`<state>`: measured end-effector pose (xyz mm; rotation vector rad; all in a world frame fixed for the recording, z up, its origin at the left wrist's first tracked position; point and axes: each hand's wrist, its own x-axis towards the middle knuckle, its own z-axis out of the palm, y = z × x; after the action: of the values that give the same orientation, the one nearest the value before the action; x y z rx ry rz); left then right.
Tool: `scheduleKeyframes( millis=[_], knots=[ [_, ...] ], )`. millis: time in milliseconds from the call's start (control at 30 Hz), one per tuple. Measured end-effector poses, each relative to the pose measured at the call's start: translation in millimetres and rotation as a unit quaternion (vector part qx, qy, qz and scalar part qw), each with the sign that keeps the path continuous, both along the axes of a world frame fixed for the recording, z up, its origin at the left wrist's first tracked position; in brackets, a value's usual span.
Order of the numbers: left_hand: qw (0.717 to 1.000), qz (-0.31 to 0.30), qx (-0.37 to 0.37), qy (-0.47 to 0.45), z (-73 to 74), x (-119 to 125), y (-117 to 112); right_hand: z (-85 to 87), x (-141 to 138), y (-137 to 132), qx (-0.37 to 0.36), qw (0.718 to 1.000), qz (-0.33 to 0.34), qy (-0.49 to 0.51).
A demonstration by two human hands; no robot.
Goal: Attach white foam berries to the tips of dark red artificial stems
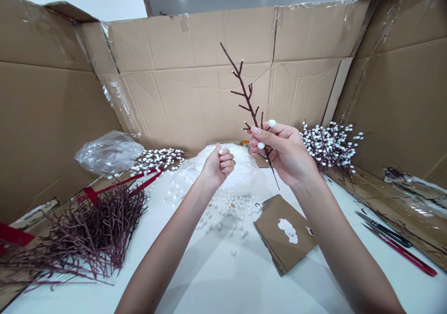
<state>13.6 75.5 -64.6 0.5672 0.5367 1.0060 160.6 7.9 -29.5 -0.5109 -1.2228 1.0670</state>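
Observation:
My right hand is closed around the lower stem of a dark red bare branch and holds it upright above the table. Two small white foam beads sit on twigs right at its fingers. My left hand is curled into a loose fist just left of the branch, with a small white bead pinched at its fingertips. Below both hands lie loose white foam beads scattered on the white table, beside a clear bag of beads.
A pile of bare red branches lies at the left. Finished beaded branches lie at the back left and right. A cardboard scrap with white glue, scissors, a crumpled plastic bag and cardboard walls surround the table.

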Motion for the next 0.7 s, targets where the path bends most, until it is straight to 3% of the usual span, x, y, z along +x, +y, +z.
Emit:
scheduleKeyframes(
  millis=[133,300,500,600,700],
  knots=[
    [0.999,0.003,0.034,0.016,7.5,2,-10,-1.9,-2,2,-0.006,1.000,-0.021,-0.013],
    [0.985,-0.001,0.143,0.096,18.9,4,-24,-5.0,-8,4,0.025,0.997,-0.068,-0.039],
    [0.974,-0.010,0.184,0.129,27.0,3,-36,-4.6,-12,2,0.061,0.993,-0.082,-0.055],
    [0.956,0.044,0.255,0.141,27.1,5,-41,-5.3,-11,3,0.068,0.991,-0.104,-0.055],
    [0.917,0.145,0.342,0.146,25.6,10,-48,-6.4,-12,3,0.064,0.991,-0.113,-0.034]
  ],
)
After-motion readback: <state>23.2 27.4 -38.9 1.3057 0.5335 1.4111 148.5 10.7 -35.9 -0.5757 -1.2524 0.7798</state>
